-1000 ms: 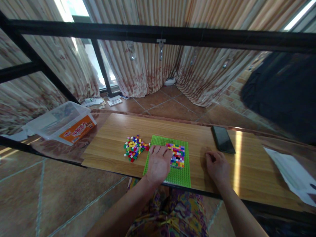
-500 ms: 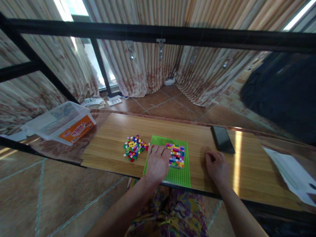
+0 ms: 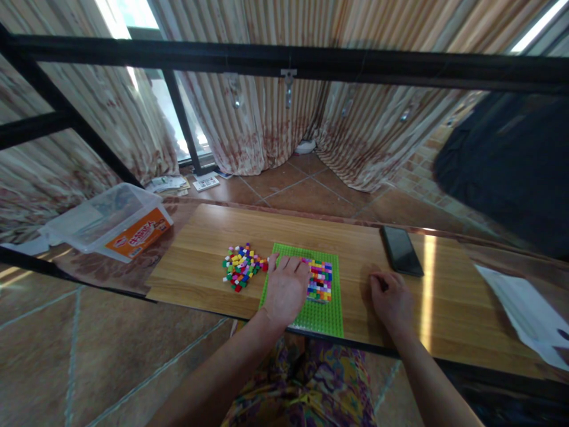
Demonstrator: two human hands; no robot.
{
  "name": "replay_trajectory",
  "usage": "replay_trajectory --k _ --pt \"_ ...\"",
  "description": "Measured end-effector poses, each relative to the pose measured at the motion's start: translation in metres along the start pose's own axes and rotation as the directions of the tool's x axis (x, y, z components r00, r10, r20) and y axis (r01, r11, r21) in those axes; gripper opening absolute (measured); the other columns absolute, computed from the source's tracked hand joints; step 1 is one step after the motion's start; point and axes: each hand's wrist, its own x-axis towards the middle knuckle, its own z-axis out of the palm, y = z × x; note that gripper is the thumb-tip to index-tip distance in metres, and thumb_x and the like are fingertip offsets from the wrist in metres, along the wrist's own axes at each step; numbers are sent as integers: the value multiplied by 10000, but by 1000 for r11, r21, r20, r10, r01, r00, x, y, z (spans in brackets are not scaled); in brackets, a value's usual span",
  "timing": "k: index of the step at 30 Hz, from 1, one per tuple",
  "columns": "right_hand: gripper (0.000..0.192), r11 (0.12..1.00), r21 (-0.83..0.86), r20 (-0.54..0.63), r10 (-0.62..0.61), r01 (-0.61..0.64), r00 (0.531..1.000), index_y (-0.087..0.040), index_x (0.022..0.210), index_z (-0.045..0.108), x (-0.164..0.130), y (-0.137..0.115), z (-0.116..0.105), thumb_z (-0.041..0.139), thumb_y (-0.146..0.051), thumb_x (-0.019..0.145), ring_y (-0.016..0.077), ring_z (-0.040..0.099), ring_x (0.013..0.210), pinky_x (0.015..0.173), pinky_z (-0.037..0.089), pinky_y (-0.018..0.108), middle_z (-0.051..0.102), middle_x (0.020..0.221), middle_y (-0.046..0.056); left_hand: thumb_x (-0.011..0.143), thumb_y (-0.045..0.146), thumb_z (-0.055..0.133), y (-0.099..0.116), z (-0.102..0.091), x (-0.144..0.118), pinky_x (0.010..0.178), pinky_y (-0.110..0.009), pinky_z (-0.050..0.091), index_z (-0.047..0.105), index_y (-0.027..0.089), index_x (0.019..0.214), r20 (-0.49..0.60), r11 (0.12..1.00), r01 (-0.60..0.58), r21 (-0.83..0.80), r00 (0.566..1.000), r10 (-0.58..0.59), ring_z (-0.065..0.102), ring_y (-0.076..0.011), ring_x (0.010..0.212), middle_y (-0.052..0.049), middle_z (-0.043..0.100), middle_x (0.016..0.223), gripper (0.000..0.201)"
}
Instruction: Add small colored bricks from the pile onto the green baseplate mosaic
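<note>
- Head view: the left hand (image 3: 285,289) lies palm-down and spread on the green baseplate (image 3: 320,317), fingers flat beside the block of set bricks (image 3: 319,279) — seemingly pinning the plate steady, gripping nothing.
- The loose bricks (image 3: 240,266) sit heaped just left of the plate, within easy reach.
- The right hand (image 3: 392,300) rests loosely curled on the wooden table (image 3: 444,308), empty, near 1 phone (image 3: 401,251).

A long brown wooden table (image 3: 448,308) stands on a floor of big reddish-brown tiles (image 3: 306,190). Tall striped curtains in cream and red (image 3: 267,112) hang behind it, down to the floor. Bright daylight comes through a window with a dark frame (image 3: 133,24) at the top left. A thick black metal bar (image 3: 311,62) runs across above the table.
</note>
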Motion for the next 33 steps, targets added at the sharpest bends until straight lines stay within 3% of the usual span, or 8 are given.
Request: replay_trajectory --k 6,16,23,33 --pt "299 1000 -3 -4 -14 14 1000 -163 818 666 0 3 1 461 -380 835 187 554 757 660 404 307 635 881 94 902 227 491 1 9 -14 963 -438 309 627 218 904 -79 995 50 -83 995 -57 550 -191 887 -24 654 919 137" --pt "291 1000 3 -9 -6 6 1000 -163 820 671 -1 2 0 472 -376 832 176 545 725 661 408 305 632 874 92 900 219 465 0 5 -25 964 -439 318 609 212 1088 -40 980 91 -179 994 -100 552 -211 973 -52 654 1047 237" --pt "308 1000 -4 3 18 -18 1000 -166 830 672 -1 1 0 462 -391 830 182 544 736 668 405 312 633 897 95 879 195 478 0 7 -29 960 -453 298 607 255 1129 3 980 20 -197 1000 -19 547 -215 964 -35 653 1077 288" --pt "344 1000 4 1 -2 2 1000 -167 832 670 -1 3 2 437 -419 836 192 544 735 662 400 321 633 895 102 861 160 481 0 8 -25 873 -404 372 611 196 1116 -18 979 -46 -197 999 43 533 -212 946 -44 671 1073 288"
